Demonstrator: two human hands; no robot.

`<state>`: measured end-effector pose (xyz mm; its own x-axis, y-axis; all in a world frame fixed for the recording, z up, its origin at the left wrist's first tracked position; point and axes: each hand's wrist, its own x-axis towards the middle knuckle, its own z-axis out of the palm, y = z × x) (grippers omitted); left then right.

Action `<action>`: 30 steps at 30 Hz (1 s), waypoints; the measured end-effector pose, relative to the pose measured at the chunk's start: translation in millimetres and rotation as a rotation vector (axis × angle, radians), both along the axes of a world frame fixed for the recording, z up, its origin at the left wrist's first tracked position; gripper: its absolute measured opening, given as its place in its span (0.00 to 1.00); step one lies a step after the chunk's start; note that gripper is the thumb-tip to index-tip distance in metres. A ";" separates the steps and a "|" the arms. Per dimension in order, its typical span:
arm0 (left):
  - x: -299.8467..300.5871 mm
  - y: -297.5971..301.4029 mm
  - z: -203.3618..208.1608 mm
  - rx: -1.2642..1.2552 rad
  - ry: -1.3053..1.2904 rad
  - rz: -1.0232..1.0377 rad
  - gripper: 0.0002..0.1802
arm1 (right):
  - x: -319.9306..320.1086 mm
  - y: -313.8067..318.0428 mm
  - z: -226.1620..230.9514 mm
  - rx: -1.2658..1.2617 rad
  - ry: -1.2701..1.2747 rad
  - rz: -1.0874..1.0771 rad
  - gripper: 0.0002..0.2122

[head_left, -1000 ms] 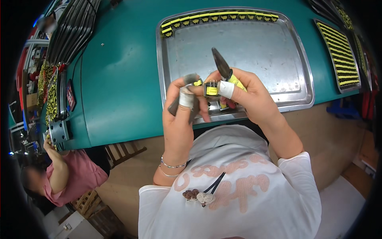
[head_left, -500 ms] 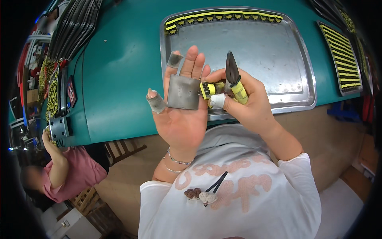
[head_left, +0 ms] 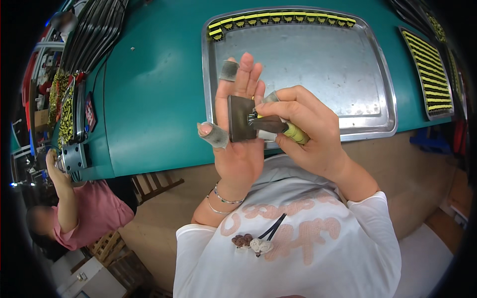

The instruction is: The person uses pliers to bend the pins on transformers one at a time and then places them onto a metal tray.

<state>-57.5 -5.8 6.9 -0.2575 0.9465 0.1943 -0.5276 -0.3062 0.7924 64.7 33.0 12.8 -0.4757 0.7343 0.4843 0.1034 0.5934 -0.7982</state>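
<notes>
My left hand is palm up with fingers stretched out, grey wraps on its thumb and one finger. It supports a dark square plate, tilted on the palm and fingers. My right hand is closed round a tool with a dark pointed blade and a yellow handle; its exact kind is unclear. The same hand's fingertips pinch a small yellow-and-black component, mostly hidden. Thin metal pins stick out from it at the plate's face, beside the blade tip. Whether they touch the plate, I cannot tell.
A metal tray lies on the green table, with several yellow-and-black components along its far edge. At right is a filled tray; black strips lie far left. A co-worker in a pink top sits at left.
The plate has tilted and shifted slightly right with my left hand. My right hand has turned the component's pins toward the plate and swung the blade from upright to pointing left.
</notes>
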 end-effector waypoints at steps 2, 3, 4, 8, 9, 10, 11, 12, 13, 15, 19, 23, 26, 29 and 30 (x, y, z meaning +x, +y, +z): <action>1.7 -1.4 -2.8 -0.013 0.052 0.027 0.50 | 0.9 -0.2 -0.7 0.035 -0.017 -0.010 0.22; 3.4 -1.9 -2.2 -0.013 0.051 0.025 0.50 | 1.4 0.6 -1.3 0.036 -0.013 -0.008 0.21; 5.1 -2.6 -0.8 -0.040 0.065 0.029 0.51 | 1.8 1.2 -1.9 0.037 -0.009 -0.005 0.21; 6.6 -5.4 -5.3 -0.082 0.081 0.006 0.52 | 0.9 1.4 -6.3 0.032 0.020 0.001 0.20; 5.8 -5.7 -6.4 -0.082 0.080 0.005 0.52 | 0.5 1.5 -6.6 0.010 0.006 0.006 0.20; 4.3 -5.8 -7.4 -0.084 0.107 0.001 0.53 | 0.0 1.5 -7.1 -0.013 -0.009 0.011 0.20; 3.1 -6.2 -8.6 -0.085 0.133 -0.002 0.54 | -0.7 1.7 -8.3 -0.013 -0.009 0.012 0.20; 2.8 -7.1 -10.5 -0.085 0.132 -0.001 0.54 | -1.4 1.7 -10.0 -0.026 -0.007 0.025 0.19; 2.7 -8.4 -12.7 -0.079 0.143 -0.012 0.53 | -2.1 1.5 -11.3 -0.038 -0.004 0.039 0.19; -0.9 -9.7 -16.2 -0.073 0.152 -0.024 0.53 | -3.8 0.0 -11.2 -0.040 -0.013 0.043 0.19; -9.4 -10.7 -16.3 -0.105 0.216 -0.071 0.51 | -8.3 -2.7 -12.8 -0.014 -0.047 0.022 0.19; -19.7 -14.4 -11.7 -0.203 -0.038 -0.236 0.49 | -14.1 1.5 -12.9 0.017 -0.029 0.051 0.20; -26.3 -17.1 -5.3 -0.246 -0.155 -0.271 0.45 | -15.8 2.2 -17.6 0.129 -0.053 0.071 0.22; -34.4 -23.0 -11.8 -0.243 0.097 -0.259 0.38 | -19.5 2.5 -27.6 0.340 -0.050 0.096 0.22; -36.7 -23.0 -12.9 -0.242 0.095 -0.260 0.38 | -20.7 0.1 -27.4 0.348 -0.040 0.099 0.22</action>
